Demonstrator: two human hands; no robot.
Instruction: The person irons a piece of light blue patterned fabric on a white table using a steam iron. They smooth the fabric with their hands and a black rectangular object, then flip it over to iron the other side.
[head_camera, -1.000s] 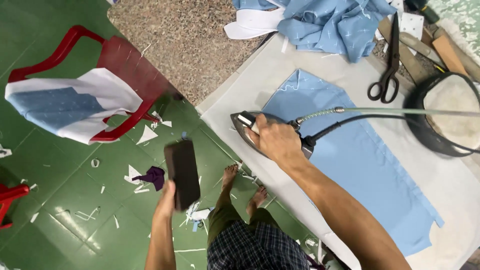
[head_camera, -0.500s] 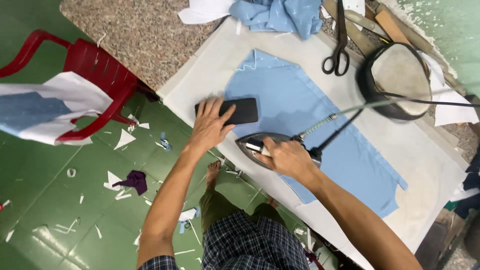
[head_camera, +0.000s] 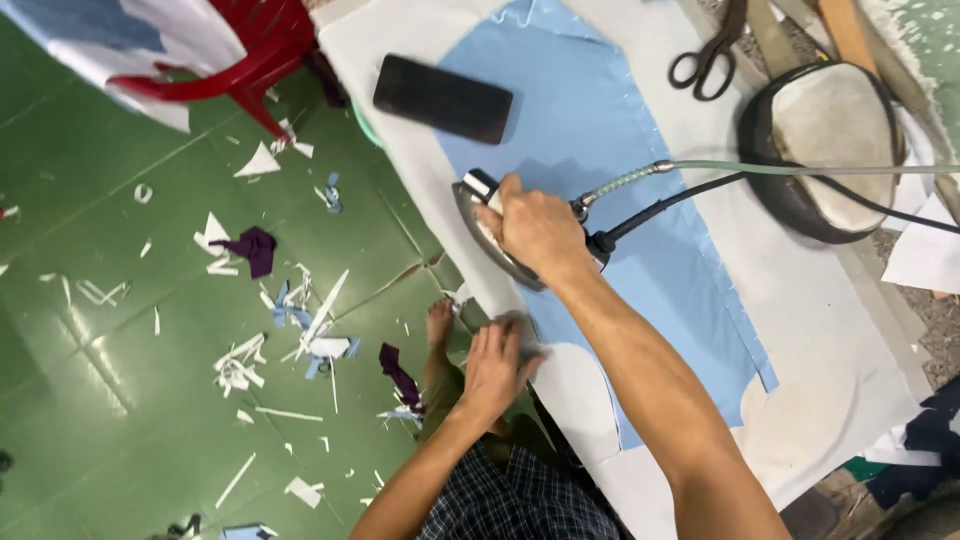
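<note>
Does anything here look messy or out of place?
Yes. Fabric scraps in white, blue and purple litter the green floor beside the ironing table. A dark phone lies on the blue cloth, close to the iron gripped by the right hand.

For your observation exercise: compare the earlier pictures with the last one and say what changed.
The left hand set the dark phone on the blue fabric, let go and drew back to the table edge. The right hand still grips the iron; the scissors lie as before.
</note>
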